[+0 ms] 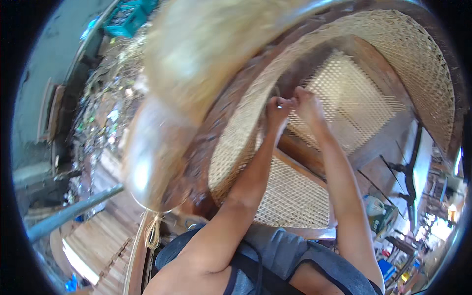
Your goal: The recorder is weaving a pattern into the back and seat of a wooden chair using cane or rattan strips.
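Note:
My left hand (278, 112) and my right hand (309, 105) meet in front of me, fingertips pinched close together. Whatever lies between their fingers is too small to make out. Around them curves a band of woven cane (383, 24) set in a dark wooden frame (221, 123). Beyond and right of my right hand is a flat cane panel (334, 83) with open holes. A second cane panel (295, 196) lies nearer, between my forearms, with a wooden rail (300, 162) between the two panels.
A large shiny bulge in plastic wrapping (191, 54) rises along the frame's left side. A tied bundle of pale strands (153, 233) hangs at its lower end. A grey pipe (73, 211), wooden boards (98, 236) and a teal crate (127, 19) are at left; clutter fills the right.

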The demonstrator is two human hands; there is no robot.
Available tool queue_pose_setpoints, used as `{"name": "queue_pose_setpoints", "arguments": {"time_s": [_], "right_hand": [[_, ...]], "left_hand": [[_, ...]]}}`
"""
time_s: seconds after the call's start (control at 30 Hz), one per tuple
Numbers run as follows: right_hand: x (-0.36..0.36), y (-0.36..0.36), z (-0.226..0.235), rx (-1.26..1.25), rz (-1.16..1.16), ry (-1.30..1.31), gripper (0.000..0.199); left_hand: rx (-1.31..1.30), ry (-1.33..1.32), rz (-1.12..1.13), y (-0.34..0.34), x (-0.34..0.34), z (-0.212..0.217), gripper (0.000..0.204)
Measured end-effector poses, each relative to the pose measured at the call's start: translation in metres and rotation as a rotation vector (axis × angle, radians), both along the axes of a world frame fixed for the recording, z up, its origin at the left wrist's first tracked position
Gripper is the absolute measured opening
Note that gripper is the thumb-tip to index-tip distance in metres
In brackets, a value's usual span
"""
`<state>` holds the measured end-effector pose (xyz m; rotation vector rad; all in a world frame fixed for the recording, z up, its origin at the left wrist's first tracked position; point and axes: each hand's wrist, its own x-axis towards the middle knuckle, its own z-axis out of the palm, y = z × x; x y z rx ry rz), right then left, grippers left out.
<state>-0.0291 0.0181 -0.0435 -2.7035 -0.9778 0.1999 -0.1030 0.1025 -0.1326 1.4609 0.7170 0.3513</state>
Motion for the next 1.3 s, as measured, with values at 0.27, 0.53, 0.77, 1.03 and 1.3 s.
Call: {"name": "queue_pose_setpoints", "arguments": {"time_s": [0.27, 0.53, 0.77, 1.03, 1.3], "right_hand": [[0.045, -0.060, -0.027, 0.341, -0.090, 0.407, 0.035], [-0.223, -0.086, 0.145, 1.464, -0.454, 1.349, 0.054], [-0.318, -0.071, 0.147, 1.521, -0.309, 1.252, 0.037], [-0.322, -0.115, 0.181, 1.487, -0.326, 1.186, 0.020], [-0.329, -0.105, 0.171, 0.907, -0.129, 1.216, 0.015]], "left_hand": [[0.442, -0.331, -0.127, -0.046, -0.031, 0.116, 0.036], [0.540, -0.175, -0.577, -0.037, -0.198, 0.285, 0.033], [0.514, 0.118, -1.010, 0.009, -0.314, 0.313, 0.044], [0.623, 1.281, -0.607, 0.254, -0.508, 0.195, 0.077], [-0.370, 0.862, -0.275, 0.206, -0.537, 0.112, 0.030]]}}
